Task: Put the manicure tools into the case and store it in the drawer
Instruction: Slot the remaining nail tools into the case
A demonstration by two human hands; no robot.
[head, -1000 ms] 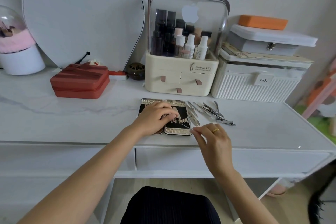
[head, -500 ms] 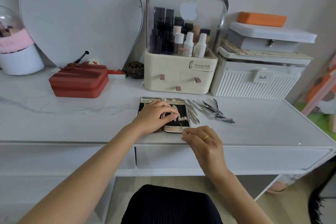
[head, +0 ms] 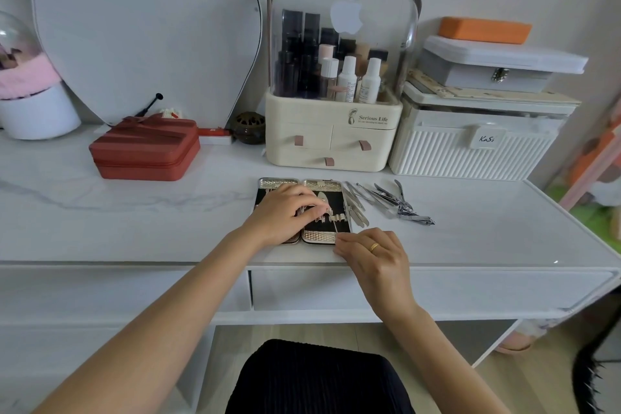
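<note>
A red zipped box (head: 144, 148) sits well to the left on the white table (head: 134, 228), out of the way of the work. Near the table's front edge the manicure case (head: 304, 212) lies open and flat, its two black-lined halves side by side, so that the tool slots face up. The left hand (head: 285, 213) rests over the middle of the case with its fingers curled down onto the lining; it seems to pin the case in place and perhaps steady a strap, though I cannot tell whether it actually pinches anything. A few tools are seated in the right half already.

The right hand (head: 369, 254) is at the case's front right corner, thumb and forefinger pinched together on the near end of a thin metal tool (head: 335, 228), whose shaft lies along the lining under a holder. Held by its tail like this, it can be slid lengthwise into its loop.

Just right of the case the loose tools (head: 386, 202) lie in a fan on the table, within easy reach of the right hand. They are not yet packed, so the task looks early to midway. The drawer (head: 470, 289) below the table edge is closed.
</note>
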